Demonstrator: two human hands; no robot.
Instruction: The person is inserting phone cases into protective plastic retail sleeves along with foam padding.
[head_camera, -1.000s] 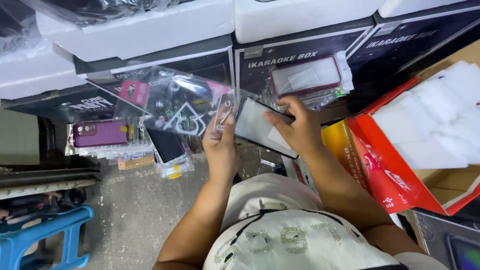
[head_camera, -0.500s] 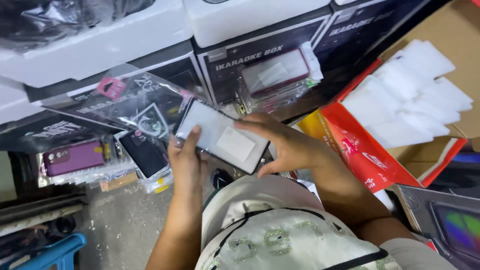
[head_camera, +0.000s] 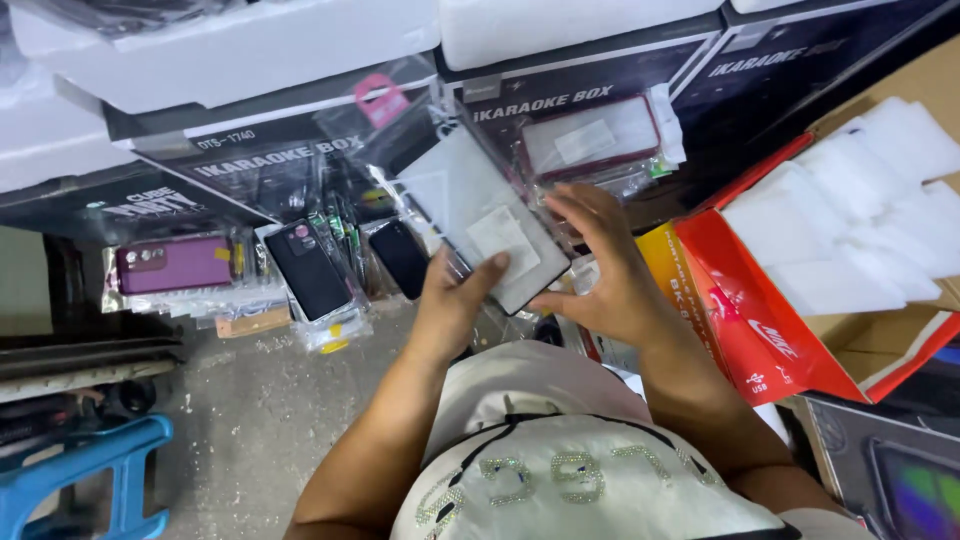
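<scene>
My left hand (head_camera: 452, 302) grips the near end of a flat phone case (head_camera: 485, 215) with a dark rim and a pale inner face bearing a small white sticker. A clear plastic sleeve (head_camera: 400, 130) with a pink hang tag trails from the case's far end. My right hand (head_camera: 602, 270) hovers at the case's right edge, fingers spread, its thumb touching the near corner. Both hands are over my lap, above a white garment (head_camera: 560, 440) with sparkly letters.
Packaged phone cases lie on the grey floor: a purple one (head_camera: 175, 264), black ones (head_camera: 310, 268), a maroon-rimmed one (head_camera: 590, 140). Black boxes (head_camera: 560, 95) topped with white foam stand behind. A red-orange box (head_camera: 760, 300) of white sleeves sits right. A blue stool (head_camera: 90, 480) is lower left.
The case has tilted up and away, its sleeve now slid off toward the boxes. My right hand let go of the case's side and opened. The view shifted slightly.
</scene>
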